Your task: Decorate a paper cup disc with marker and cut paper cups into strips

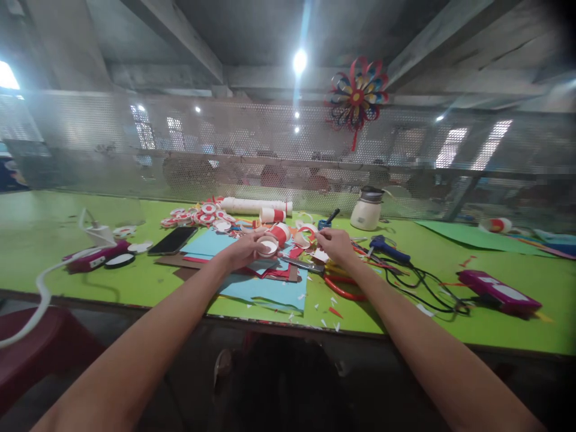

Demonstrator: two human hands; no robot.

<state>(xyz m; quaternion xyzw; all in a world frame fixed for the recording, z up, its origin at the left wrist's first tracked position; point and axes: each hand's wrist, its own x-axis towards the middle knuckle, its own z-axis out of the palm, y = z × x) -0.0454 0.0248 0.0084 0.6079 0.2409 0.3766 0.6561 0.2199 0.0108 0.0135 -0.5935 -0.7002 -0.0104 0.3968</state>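
Observation:
My left hand [245, 249] is closed around a red-and-white paper cup [279, 232], its pale round end [267, 246] turned toward me. Between the fingertips of my right hand [337, 247] is a curled red-and-white paper strip [307, 230]. Whether that strip still joins the cup, I cannot tell. Large red-handled scissors [344, 288] lie below my right hand, blades pointing left toward the cup. Under my left hand are light blue paper sheets [265, 291] and brown card [173, 260]. Another red-and-white paper cup [272, 215] lies on its side just behind.
On the green table [180, 291], cut cup pieces [207, 214] are heaped beside a white roll [256, 206]. A phone [173, 240] lies left. Rightward are a glue gun [389, 248], black cables [425, 285], a purple box [499, 292] and a cream jar [366, 210]. Mesh [252, 144] stands behind.

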